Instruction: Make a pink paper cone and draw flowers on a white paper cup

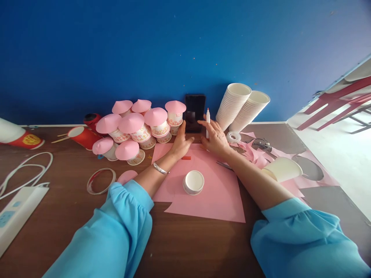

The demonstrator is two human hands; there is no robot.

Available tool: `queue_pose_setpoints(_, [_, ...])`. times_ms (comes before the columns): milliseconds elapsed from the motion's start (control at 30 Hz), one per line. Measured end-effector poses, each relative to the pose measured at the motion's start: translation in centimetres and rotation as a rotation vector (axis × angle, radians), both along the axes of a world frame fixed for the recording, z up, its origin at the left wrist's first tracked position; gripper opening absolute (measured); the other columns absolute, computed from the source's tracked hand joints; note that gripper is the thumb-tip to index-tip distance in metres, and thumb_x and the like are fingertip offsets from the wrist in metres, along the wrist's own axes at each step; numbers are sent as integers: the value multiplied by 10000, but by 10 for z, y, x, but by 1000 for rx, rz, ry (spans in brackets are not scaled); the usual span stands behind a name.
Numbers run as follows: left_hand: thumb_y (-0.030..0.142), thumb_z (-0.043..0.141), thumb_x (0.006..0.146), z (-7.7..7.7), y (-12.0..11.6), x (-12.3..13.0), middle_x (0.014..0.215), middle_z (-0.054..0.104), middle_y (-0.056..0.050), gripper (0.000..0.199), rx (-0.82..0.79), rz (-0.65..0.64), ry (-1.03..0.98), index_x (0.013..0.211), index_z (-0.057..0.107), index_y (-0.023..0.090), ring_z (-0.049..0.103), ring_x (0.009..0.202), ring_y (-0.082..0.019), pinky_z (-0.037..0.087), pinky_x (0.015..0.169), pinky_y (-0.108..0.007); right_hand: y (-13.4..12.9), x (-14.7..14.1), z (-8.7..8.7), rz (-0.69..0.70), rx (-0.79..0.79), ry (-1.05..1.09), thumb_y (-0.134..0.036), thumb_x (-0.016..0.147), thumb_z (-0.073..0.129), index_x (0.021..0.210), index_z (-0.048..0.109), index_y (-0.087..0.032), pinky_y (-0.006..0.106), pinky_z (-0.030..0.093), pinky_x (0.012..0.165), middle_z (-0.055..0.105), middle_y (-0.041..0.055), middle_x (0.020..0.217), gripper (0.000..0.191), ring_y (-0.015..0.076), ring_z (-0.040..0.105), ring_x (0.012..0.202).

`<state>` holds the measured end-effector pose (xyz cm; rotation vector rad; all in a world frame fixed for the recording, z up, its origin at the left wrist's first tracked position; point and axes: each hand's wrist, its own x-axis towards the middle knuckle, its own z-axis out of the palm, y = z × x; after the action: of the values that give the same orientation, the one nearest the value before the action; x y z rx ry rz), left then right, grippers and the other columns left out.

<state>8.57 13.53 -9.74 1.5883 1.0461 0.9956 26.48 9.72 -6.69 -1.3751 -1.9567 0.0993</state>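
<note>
A dark phone (195, 112) leans upright against the blue wall. My left hand (181, 142), thumb and fingers apart, is at its lower left corner. On the other side, my right hand (215, 138) holds a white marker (208, 123) upright, its red tip pointing up, with a finger reaching toward the phone's edge. Below the hands lies a pink paper sheet (214, 193) with a white paper cup (194, 182) standing on it. A red marker cap (186, 158) rests near the sheet's top edge.
Several cups with pink cone roofs (131, 123) stand at the left. Two tilted stacks of white cups (234, 104) lean right of the phone. Tape rolls (233, 137), pink scraps (255, 152) and a lying cup (282, 169) are at the right; a power strip (21, 212) is far left.
</note>
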Motion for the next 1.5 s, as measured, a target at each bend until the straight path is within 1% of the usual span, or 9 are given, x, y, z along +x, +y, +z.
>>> queue_pose_setpoints(267, [225,638,850,-4,2,-1,1759,127,-45,921,-5,-10,-19,1641,172,297,130,1624,-314,184,1320,-516,3,-3,-5,28,-17,119,-100,767,542,1470,473,-256,578,406,1194,441,75,1624,723,318,464,1444])
queue_pose_setpoints(433, [246,651,845,1,-1,-3,1763,104,-61,922,-13,-27,-26,1643,189,270,153,1617,-335,205,1313,-519,4,-2,-4,20,-18,127,-93,757,535,1462,482,-245,553,437,1178,482,78,1594,723,301,514,1396])
queue_pose_setpoints(733, [202,647,817,2,1,0,1762,108,-59,954,-35,-6,-24,1646,180,271,146,1619,-330,210,1310,-518,4,-1,-1,15,-40,107,-72,738,522,1437,513,-275,574,415,1202,497,59,1579,728,293,493,1430])
queue_pose_setpoints(933, [253,636,852,1,-2,-1,1768,62,-65,943,-28,-22,-15,1650,134,251,100,1629,-309,186,1314,-505,-5,-1,-3,-65,96,88,-87,821,477,1352,573,-231,527,517,1083,616,109,1432,559,296,591,1279])
queue_pose_setpoints(1100, [248,590,895,4,-5,-4,1767,93,-31,859,-29,-41,-53,1642,167,288,107,1631,-285,175,1319,-492,-14,1,1,-84,110,72,-85,905,371,1310,596,-249,414,599,853,680,98,1180,491,239,676,972])
queue_pose_setpoints(1200, [245,551,927,6,-4,-4,1761,138,-37,795,-28,-47,-62,1638,197,279,144,1626,-279,179,1318,-486,-15,1,1,-130,88,0,-143,963,351,1329,601,-263,392,596,743,650,98,1174,460,230,662,900])
queue_pose_setpoints(1300, [264,532,952,7,-2,-5,1755,155,-78,753,-19,-42,-56,1635,215,235,188,1617,-279,198,1313,-475,-13,3,0,-186,141,-113,-206,1016,338,1376,595,-285,369,566,663,629,103,1148,449,235,639,911])
queue_pose_setpoints(1367, [263,536,954,7,-1,-6,1750,178,-81,738,-2,-36,-48,1628,237,240,200,1613,-278,212,1308,-478,-10,7,-1,-183,176,-223,-207,1026,342,1441,557,-307,379,557,690,623,108,1135,479,250,619,947])
queue_pose_setpoints(1500, [207,513,937,5,1,-4,1738,222,-88,735,14,-20,-24,1623,251,243,206,1612,-281,238,1298,-493,-2,19,2,-113,161,-457,-179,1021,377,1496,521,-321,464,513,852,626,119,1103,516,290,569,975])
